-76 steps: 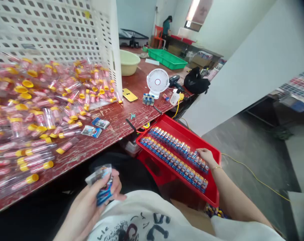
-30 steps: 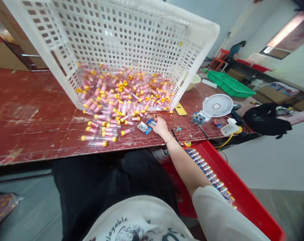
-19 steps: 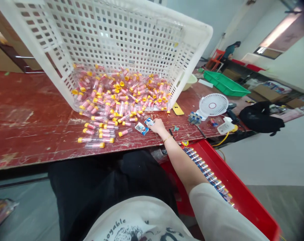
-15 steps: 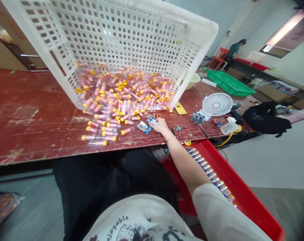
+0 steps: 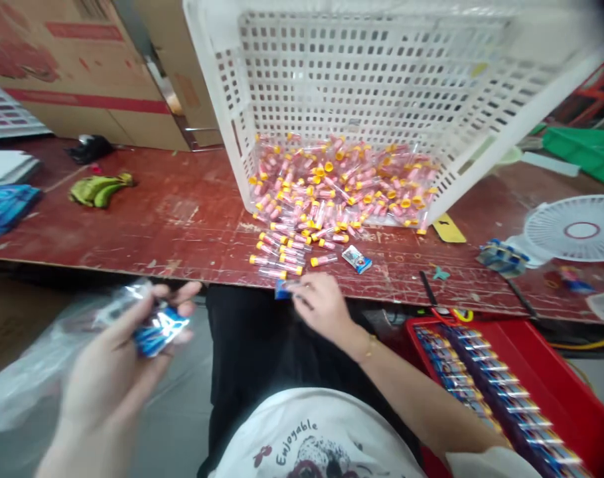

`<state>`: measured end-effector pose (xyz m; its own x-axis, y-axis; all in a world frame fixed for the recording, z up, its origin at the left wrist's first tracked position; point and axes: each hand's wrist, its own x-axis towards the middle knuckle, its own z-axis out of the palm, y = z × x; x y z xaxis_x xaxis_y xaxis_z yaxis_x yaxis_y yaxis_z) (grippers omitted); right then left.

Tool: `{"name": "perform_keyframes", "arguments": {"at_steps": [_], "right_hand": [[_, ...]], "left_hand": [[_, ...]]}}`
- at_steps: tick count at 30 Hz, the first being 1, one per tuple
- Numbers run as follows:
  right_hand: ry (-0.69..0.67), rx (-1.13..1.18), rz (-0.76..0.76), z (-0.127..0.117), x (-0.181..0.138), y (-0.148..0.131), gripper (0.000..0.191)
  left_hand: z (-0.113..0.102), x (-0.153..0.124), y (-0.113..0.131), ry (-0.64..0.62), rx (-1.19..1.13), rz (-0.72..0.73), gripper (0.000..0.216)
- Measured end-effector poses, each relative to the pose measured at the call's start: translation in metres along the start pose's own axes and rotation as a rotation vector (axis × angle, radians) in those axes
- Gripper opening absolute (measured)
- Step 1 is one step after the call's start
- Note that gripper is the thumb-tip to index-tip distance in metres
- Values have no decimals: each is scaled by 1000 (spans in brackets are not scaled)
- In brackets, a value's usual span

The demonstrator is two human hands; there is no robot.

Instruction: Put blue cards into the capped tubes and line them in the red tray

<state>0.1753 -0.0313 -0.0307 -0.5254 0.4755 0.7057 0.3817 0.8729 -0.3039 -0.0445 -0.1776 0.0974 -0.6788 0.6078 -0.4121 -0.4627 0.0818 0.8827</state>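
Head camera, looking down over the person's lap: the left hand (image 5: 113, 358) is raised in front of the body, its grip closed around a small bunch of blue packets (image 5: 158, 330), thumb on top and fingers curled beneath, so the shiny wrappers stay stacked and do not slide apart. A clear bag (image 5: 23, 378) hangs blurred below and to the left of that hand; I cannot tell whether the hand holds it too.

The right hand (image 5: 322, 305) reaches to the near edge of the red surface (image 5: 157, 219), palm down, fingertips flat on a single blue packet (image 5: 282, 289) that juts out over the edge. Whether the grip has pinched it or only presses on it I cannot tell; lying half over the edge, the packet would be easy to get a thumb under.

A white basket (image 5: 381, 79) stands tipped on its side with its open mouth toward the person, so the pink tubes (image 5: 332, 189) with yellow caps spill forward within reach. One loose packet (image 5: 356, 259) lies just beside the nearest tubes.

Low on the right, below the surface's edge, sits a red tray (image 5: 571, 392) with packed rows (image 5: 481, 392) lined up, close to the right arm. A white fan (image 5: 575, 232) stands farther right.
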Motion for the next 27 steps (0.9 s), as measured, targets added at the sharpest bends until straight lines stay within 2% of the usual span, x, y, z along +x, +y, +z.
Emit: {"name": "perform_keyframes", "arguments": {"at_steps": [2,5,8,10,13,16,18,20,22,24,27], "right_hand": [[-84,-6,-125,39,13,-26,16],[-116,-52,-176,89,31,-39,24],[-110,-94,-152,111,39,-40,23],[-95,-96,-121,105,36,-39,17],[-37,-99,-22,66,24,-20,27],[64,-178,158,14,3,33,29],[108,-324,372,-12,-13,77,34],[55,-285,437,-24,-28,115,31],[24,-196,417,-26,-38,135,26],[70,-164,403,-23,-41,135,24],[210,-93,366,-16,-35,98,24]], "left_hand": [[0,15,-18,-90,13,-43,22],[-9,34,-53,-132,48,-121,19],[-15,49,-78,-174,36,-128,15],[-13,59,-88,-182,17,-130,14],[-6,74,-98,-174,-39,-113,15],[3,87,-105,-178,-85,-59,17],[8,92,-109,-191,-99,-28,18],[12,95,-111,-204,-103,-13,18],[15,95,-113,-214,-102,-7,18],[15,94,-114,-216,-109,-8,18],[15,93,-117,-233,-132,-30,16]]}}
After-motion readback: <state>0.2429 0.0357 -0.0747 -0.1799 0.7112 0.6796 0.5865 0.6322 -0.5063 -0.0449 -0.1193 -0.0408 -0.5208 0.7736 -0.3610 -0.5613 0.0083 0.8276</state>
